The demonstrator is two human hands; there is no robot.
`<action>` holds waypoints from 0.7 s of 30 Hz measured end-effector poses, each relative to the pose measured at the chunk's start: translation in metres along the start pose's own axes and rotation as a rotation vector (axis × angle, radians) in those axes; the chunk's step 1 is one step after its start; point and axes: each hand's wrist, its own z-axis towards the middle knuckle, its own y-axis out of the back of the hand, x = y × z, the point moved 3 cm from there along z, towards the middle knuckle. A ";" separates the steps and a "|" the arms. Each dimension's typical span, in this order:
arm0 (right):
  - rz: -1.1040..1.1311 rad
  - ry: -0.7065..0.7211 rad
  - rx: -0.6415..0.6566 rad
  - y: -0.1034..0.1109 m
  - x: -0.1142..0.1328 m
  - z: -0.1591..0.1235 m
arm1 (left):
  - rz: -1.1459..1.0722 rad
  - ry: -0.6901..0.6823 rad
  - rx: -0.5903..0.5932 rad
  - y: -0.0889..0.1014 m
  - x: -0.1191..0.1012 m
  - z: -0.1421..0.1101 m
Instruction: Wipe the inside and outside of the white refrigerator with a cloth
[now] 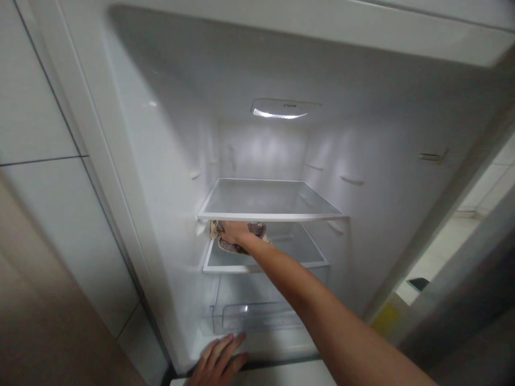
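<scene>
I look into an open, empty fridge. My right hand (234,232) reaches in under the upper glass shelf (273,216) and is closed on a patterned beige-and-brown cloth (256,229). It presses the cloth against the underside of that shelf's front edge, near the left wall and above the lower glass shelf (281,252). My left hand (219,359) lies flat with fingers stretched out on the fridge's bottom front ledge, holding nothing.
A clear plastic drawer (257,316) sits below the lower shelf. The interior lamp (284,110) glows on the ceiling. White cabinet panels (44,177) stand to the left. At right, the door edge (462,279) and tiled floor (442,246) show.
</scene>
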 end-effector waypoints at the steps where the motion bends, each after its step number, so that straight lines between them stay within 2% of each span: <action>1: -0.006 -0.029 -0.032 0.001 -0.008 0.000 | 0.000 -0.002 0.002 0.000 0.000 -0.001; 4: -0.024 -0.101 -0.137 0.004 -0.038 0.003 | 0.022 -0.029 -0.003 -0.003 0.002 -0.004; 7: -0.022 -0.053 -0.186 0.005 -0.060 0.010 | 0.055 -0.060 0.007 -0.010 0.002 -0.010; 10: -0.001 0.032 -0.179 0.003 -0.067 0.021 | 0.044 -0.042 0.022 -0.016 0.000 -0.016; 13: 0.018 0.024 -0.176 -0.001 -0.066 0.030 | 0.021 -0.009 0.028 -0.015 -0.001 -0.017; 17: 0.043 -0.098 -0.197 -0.004 -0.078 0.025 | -0.015 -0.006 0.062 -0.004 -0.002 -0.008; 21: 0.075 -0.289 -0.258 0.006 -0.121 0.000 | -0.113 0.060 0.026 0.006 0.000 0.001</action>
